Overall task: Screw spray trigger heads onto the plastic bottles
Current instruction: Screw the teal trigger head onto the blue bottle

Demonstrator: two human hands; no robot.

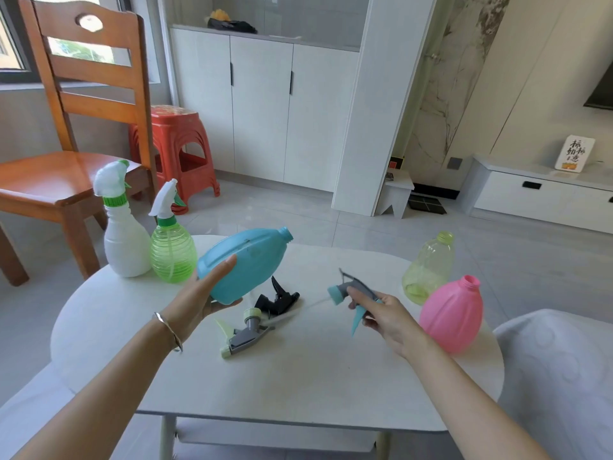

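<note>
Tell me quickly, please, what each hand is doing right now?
Left hand: closed around the blue bottle, held tilted above the table.
Right hand: closed on the blue-and-grey trigger head.

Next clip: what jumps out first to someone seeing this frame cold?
The blue bottle stands out, held tilted above the table's middle by the left hand, its neck open. The right hand holds a blue-and-grey trigger head beside it, collar turned toward the bottle. A bright pink bottle stands capless at the right edge, and two finished sprayers, white and green, stand at far left.
</note>
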